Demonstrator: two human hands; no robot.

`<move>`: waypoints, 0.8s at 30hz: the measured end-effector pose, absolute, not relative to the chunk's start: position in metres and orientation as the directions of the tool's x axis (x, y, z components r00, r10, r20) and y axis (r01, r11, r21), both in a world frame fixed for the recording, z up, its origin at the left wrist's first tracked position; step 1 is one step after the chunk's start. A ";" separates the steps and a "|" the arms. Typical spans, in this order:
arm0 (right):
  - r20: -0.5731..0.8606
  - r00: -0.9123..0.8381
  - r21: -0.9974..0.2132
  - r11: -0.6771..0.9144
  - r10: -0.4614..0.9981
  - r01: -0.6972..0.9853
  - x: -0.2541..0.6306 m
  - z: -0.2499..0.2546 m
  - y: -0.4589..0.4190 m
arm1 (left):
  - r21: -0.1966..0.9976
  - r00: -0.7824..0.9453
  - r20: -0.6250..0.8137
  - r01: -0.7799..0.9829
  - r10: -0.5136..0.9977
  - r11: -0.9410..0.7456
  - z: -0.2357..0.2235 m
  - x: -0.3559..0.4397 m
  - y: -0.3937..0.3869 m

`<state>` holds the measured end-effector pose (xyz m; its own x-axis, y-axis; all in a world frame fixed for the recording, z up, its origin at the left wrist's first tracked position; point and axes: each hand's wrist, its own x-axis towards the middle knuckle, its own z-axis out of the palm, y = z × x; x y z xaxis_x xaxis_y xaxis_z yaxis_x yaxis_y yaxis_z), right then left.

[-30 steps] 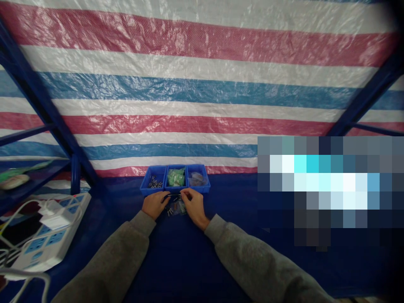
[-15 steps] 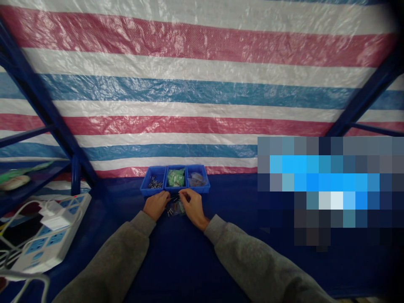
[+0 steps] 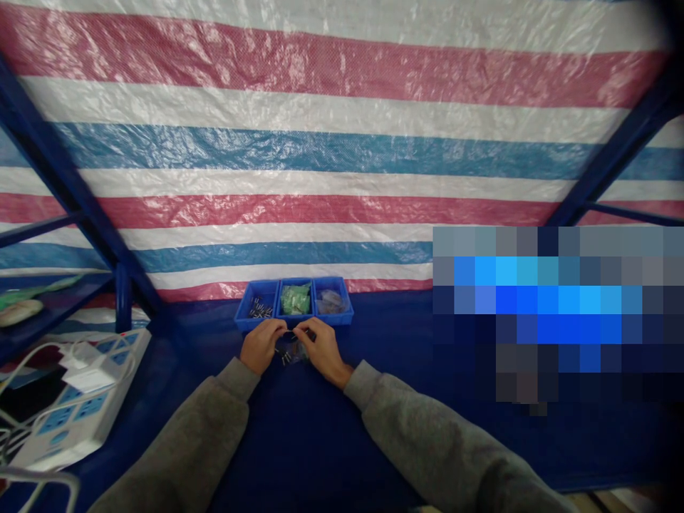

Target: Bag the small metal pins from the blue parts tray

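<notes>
My left hand [image 3: 261, 345] and my right hand [image 3: 323, 349] meet just in front of three blue bins, their fingertips pinched close together. Something small and dark is between the fingertips, too small to name. Below them on the blue table lie several small dark pieces with pale ends [image 3: 285, 356] and a clear plastic packet [image 3: 298, 352], partly covered by my right hand. The left bin [image 3: 246, 311] holds several dark-and-silver small parts. Green packets [image 3: 296, 299] fill the middle bin, and clear bags [image 3: 330, 302] lie in the right one.
A white power strip [image 3: 101, 420] with plugs and cables sits on the left. Blue frame posts [image 3: 85, 192] stand at both sides, before a striped plastic sheet [image 3: 331, 157]. A pixelated patch hides the right side of the table [image 3: 406, 399].
My hands have drawn closer together, fingertips now nearly touching. The whole view has shifted slightly.
</notes>
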<state>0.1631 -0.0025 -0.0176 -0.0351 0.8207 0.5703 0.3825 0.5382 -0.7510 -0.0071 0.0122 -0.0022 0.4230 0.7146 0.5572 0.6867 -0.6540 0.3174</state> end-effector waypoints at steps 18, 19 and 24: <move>0.544 0.040 -0.815 0.516 0.838 0.262 0.160 -0.017 -0.007 | 0.459 0.232 0.708 0.565 0.666 -0.685 0.006 -0.007 -0.001; 0.540 0.042 -0.818 0.512 0.841 0.261 0.160 -0.018 -0.006 | 0.449 0.242 0.712 0.566 0.659 -0.692 0.005 -0.007 0.000; 0.539 0.037 -0.818 0.513 0.841 0.262 0.160 -0.018 -0.005 | 0.441 0.236 0.709 0.587 0.665 -0.679 -0.001 -0.007 0.007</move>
